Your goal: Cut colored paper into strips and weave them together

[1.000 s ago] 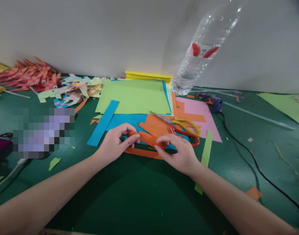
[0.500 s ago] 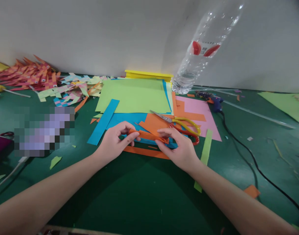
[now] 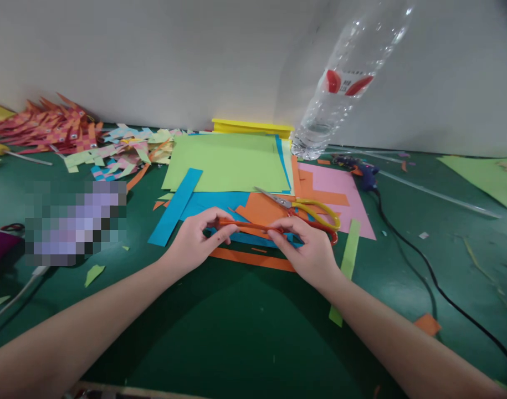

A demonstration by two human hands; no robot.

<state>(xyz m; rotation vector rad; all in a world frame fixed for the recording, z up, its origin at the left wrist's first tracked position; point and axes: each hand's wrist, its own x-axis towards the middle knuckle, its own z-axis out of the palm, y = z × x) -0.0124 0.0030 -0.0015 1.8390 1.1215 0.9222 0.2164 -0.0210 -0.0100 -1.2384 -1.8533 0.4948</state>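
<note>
Between my two hands runs a narrow strip of orange paper [image 3: 253, 225], seen nearly edge-on. My left hand [image 3: 205, 230] pinches its left end between thumb and fingers. At the other end, my right hand [image 3: 305, 238] grips the strip the same way. Under and behind it lie orange paper pieces [image 3: 261, 206] and blue paper [image 3: 214, 204]. Scissors [image 3: 311, 209] with yellow and red handles rest just beyond my right hand, blades pointing left. Nearer me, another orange strip [image 3: 253, 259] lies flat on the table.
A stack of green sheets [image 3: 230, 163] sits behind my hands. A clear plastic bottle [image 3: 340, 94] leans at the wall. To the right is a glue gun [image 3: 365, 174] with a black cord [image 3: 415, 255]. Woven paper pieces [image 3: 49, 127] pile up at left.
The orange strip has turned in my fingers, from showing its broad folded face to showing a thin edge. Both hands have shifted only slightly.
</note>
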